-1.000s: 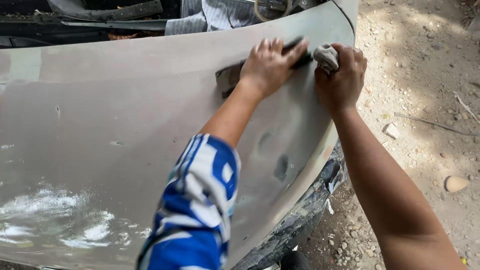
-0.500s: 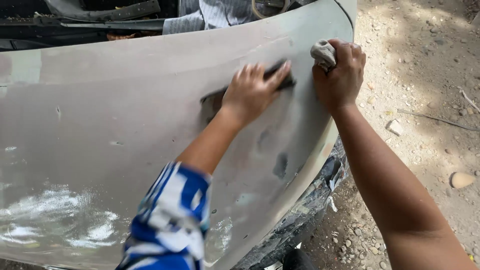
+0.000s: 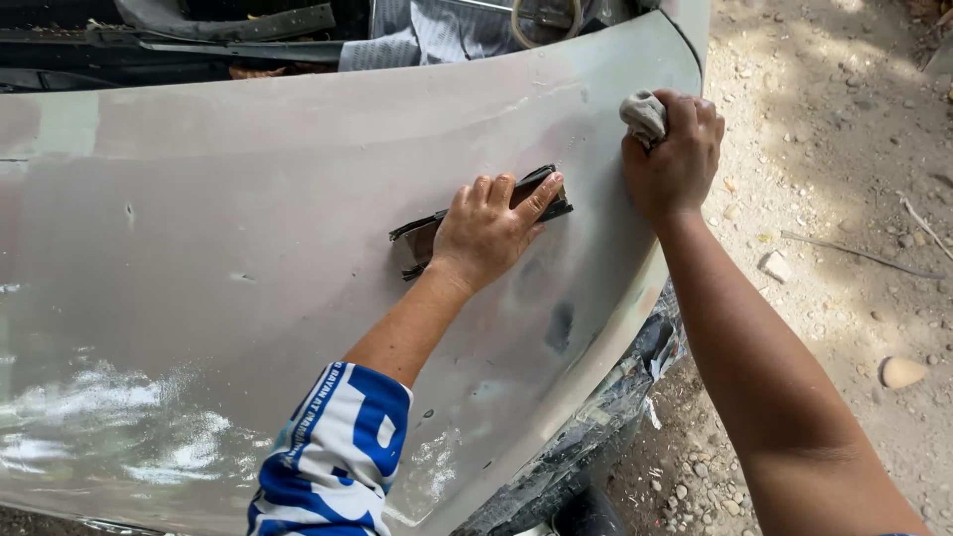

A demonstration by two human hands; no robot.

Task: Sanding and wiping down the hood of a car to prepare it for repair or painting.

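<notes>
A large grey car hood (image 3: 248, 258) fills most of the view, dull and wet in patches. My left hand (image 3: 491, 233) presses flat on a dark sheet of sandpaper (image 3: 417, 238) against the hood's upper right area, fingers spread over it. My right hand (image 3: 675, 154) rests at the hood's right edge, its fingers closed around a small grey cloth (image 3: 643, 112) that sticks out above the fist. The two hands are about a hand's width apart. My left arm wears a blue and white sleeve (image 3: 333, 457).
Gravelly dirt ground (image 3: 844, 248) with stones and a twig lies to the right of the hood. Dark car parts and a striped fabric (image 3: 437, 35) sit beyond the hood's far edge. Black torn trim (image 3: 606, 417) hangs under the hood's lower right rim.
My left hand has slid the sandpaper down and to the left across the hood, away from my right hand. The right hand has stayed at the edge with the cloth.
</notes>
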